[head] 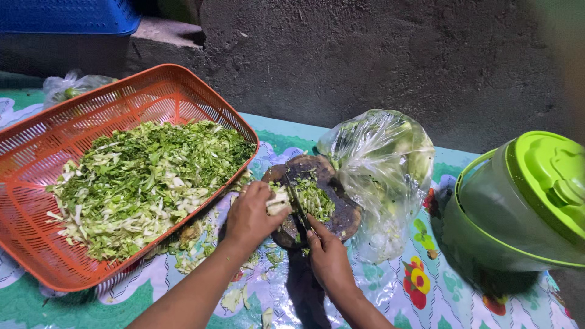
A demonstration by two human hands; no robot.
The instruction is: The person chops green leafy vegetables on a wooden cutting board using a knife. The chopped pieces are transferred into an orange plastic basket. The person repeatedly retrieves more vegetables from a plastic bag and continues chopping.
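My left hand [250, 216] presses a pale chunk of cabbage [279, 200] down on a dark round cutting board [341, 213]. My right hand [326, 256] grips the handle of a knife [298, 203], whose blade lies against the cabbage. A small heap of chopped green leaves [315, 198] sits on the board just right of the blade. An orange plastic basket [42, 152] at the left holds a large pile of shredded cabbage [146, 180].
A clear plastic bag [381, 164] with more greens stands right of the board. A green lidded container [518, 201] is at the far right. Scraps lie on the floral cloth [426, 292]. A rough grey wall [378, 55] and a blue crate [67, 15] are behind.
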